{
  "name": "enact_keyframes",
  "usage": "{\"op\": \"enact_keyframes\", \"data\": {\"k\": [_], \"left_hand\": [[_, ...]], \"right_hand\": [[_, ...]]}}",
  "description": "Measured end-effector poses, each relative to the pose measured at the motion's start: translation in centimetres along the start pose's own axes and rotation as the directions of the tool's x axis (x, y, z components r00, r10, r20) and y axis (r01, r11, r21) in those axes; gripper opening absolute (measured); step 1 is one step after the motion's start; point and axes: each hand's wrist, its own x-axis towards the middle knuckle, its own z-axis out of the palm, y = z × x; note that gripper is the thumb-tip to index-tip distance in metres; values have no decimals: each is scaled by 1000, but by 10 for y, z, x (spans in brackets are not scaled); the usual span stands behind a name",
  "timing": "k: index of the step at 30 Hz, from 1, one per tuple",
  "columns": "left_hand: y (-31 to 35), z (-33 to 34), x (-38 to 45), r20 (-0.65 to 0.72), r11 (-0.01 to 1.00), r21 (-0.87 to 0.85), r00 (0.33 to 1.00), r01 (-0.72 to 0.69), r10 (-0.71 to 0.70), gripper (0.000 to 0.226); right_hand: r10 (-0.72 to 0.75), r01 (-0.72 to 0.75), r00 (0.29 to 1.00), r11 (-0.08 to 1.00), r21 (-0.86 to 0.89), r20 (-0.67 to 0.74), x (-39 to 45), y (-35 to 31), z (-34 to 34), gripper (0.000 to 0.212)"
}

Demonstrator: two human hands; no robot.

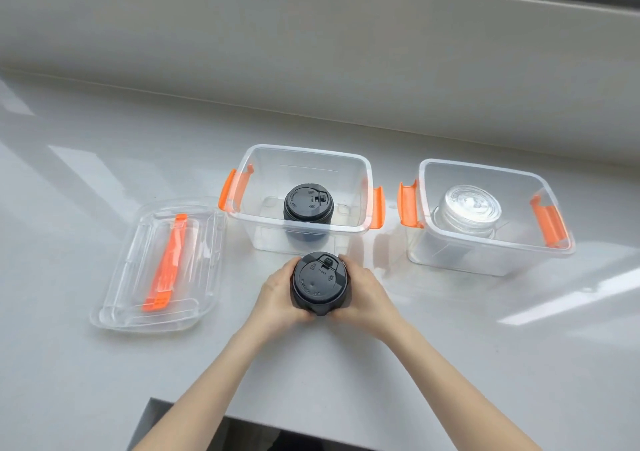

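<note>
A black lidded cup (319, 282) is held just in front of the middle clear bin (360, 229). My left hand (278, 294) grips its left side and my right hand (363, 293) grips its right side, fingers curled round it. Inside the middle bin stands a second black lidded cup (308, 204). The right clear bin (485, 239) holds a clear cup with a clear lid (471, 208). Both bins have orange side latches and are uncovered.
A clear bin lid with an orange handle (166, 263) lies upside down on the white counter (485, 346) to the left of the middle bin. A wall runs behind the bins. The counter's near edge shows at bottom centre.
</note>
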Motion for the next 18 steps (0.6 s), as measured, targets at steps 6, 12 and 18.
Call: {"op": "enact_keyframes", "data": {"k": [6,12,18], "left_hand": [[11,-38,-15,39,998,24,997,-62,61,87],[51,-79,-27,-21,967,94,971,-236,239,90],[86,-108,16,-92,924,166,927,-345,363,91]], "right_hand": [[-60,55,997,991,120,41,-21,-28,-23,75],[-141,146,988,983,108,-58,-27,-64,-56,86],[-186,207,964,974,97,-190,17,-90,-86,81]]}}
